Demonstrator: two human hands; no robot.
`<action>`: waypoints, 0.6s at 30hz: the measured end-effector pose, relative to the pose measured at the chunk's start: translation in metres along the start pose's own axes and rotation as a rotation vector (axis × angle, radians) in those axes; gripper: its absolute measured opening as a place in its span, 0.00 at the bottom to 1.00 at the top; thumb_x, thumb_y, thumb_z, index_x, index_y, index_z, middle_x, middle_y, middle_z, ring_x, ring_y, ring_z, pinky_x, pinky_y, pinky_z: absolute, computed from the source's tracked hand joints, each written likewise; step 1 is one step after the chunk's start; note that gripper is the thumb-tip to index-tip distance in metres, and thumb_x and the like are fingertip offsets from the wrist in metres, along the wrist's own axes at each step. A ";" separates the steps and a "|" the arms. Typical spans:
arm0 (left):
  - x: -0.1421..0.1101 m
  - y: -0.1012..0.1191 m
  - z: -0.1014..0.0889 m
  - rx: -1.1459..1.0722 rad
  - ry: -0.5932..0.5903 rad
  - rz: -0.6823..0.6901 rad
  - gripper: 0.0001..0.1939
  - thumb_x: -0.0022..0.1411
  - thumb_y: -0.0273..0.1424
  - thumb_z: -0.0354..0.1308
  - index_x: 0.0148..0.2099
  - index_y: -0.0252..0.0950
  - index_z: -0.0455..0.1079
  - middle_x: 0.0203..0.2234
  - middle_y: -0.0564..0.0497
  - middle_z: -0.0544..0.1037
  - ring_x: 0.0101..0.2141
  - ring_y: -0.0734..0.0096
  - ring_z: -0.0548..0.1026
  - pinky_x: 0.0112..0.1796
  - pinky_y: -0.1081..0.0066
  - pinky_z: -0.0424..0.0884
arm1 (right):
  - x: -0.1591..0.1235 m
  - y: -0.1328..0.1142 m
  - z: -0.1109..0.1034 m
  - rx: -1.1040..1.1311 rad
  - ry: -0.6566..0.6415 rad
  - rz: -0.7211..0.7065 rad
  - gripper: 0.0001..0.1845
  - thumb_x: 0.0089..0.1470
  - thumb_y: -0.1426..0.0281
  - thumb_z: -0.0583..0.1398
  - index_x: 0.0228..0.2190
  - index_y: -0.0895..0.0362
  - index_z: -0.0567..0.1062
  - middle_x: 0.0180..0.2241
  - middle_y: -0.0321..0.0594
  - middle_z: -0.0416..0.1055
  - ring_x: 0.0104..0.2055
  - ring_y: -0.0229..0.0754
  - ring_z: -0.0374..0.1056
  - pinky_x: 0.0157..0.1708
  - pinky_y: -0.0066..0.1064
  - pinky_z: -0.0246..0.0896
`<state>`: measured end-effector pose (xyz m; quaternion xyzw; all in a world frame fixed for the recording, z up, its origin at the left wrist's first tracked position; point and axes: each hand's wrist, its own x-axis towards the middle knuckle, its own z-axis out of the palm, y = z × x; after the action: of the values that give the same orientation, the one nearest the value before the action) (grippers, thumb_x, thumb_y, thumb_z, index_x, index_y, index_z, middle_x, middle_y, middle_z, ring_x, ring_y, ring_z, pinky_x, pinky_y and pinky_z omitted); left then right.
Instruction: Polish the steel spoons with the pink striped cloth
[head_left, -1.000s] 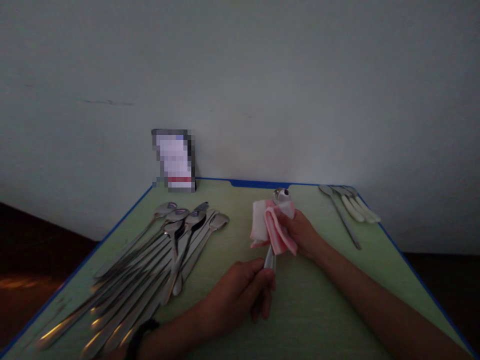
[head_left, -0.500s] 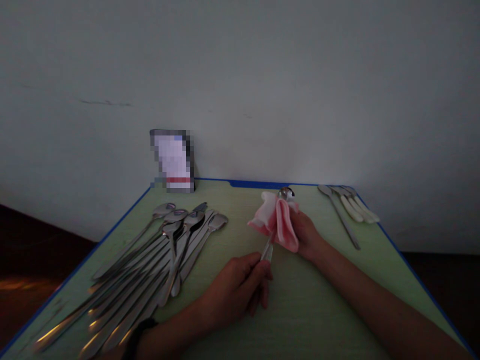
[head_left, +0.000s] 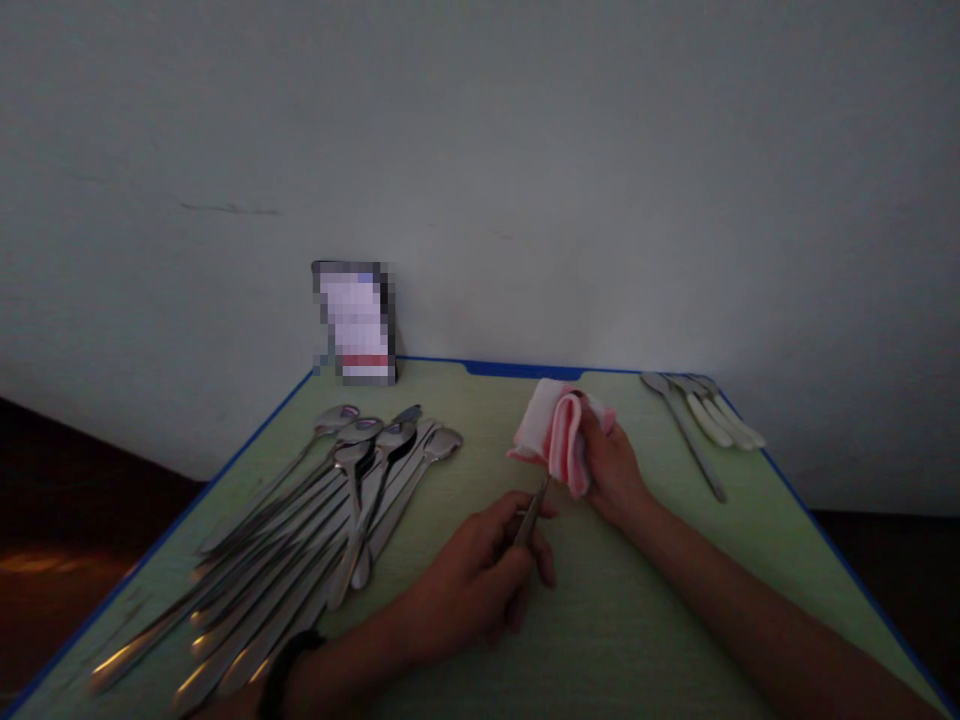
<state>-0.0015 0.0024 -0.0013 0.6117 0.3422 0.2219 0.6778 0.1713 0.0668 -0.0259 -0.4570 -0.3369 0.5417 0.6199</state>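
My left hand (head_left: 499, 570) grips the metal handle of a spoon (head_left: 533, 513) between thumb and fingers, low over the middle of the table. The spoon's bowl end is hidden inside a folded pink and white cloth (head_left: 564, 440). My right hand (head_left: 613, 460) is closed around that cloth, pressing it about the spoon. To the left lies a pile of metal spoons and other long cutlery (head_left: 322, 530), bowls mostly pointing away from me.
At the far right lie a long metal spoon (head_left: 686, 440) and several white-handled pieces of cutlery (head_left: 724, 422). A blurred device with a lit screen (head_left: 356, 320) leans on the grey wall (head_left: 525, 180) behind the blue-edged green table (head_left: 660, 620).
The spoon's bowl, which showed above the cloth, is now covered by it. The cloth has been folded over, and my left hand has turned the handle slightly.
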 end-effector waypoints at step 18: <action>-0.001 0.007 0.002 0.278 0.046 0.035 0.12 0.67 0.36 0.44 0.47 0.36 0.61 0.26 0.53 0.69 0.25 0.73 0.67 0.28 0.73 0.64 | -0.005 0.000 -0.002 -0.061 -0.140 0.043 0.17 0.45 0.56 0.63 0.32 0.56 0.71 0.24 0.34 0.70 0.23 0.36 0.62 0.25 0.27 0.58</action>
<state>0.0000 0.0017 0.0061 0.7004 0.3744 0.1982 0.5744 0.1720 0.0616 -0.0261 -0.4438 -0.3856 0.5752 0.5688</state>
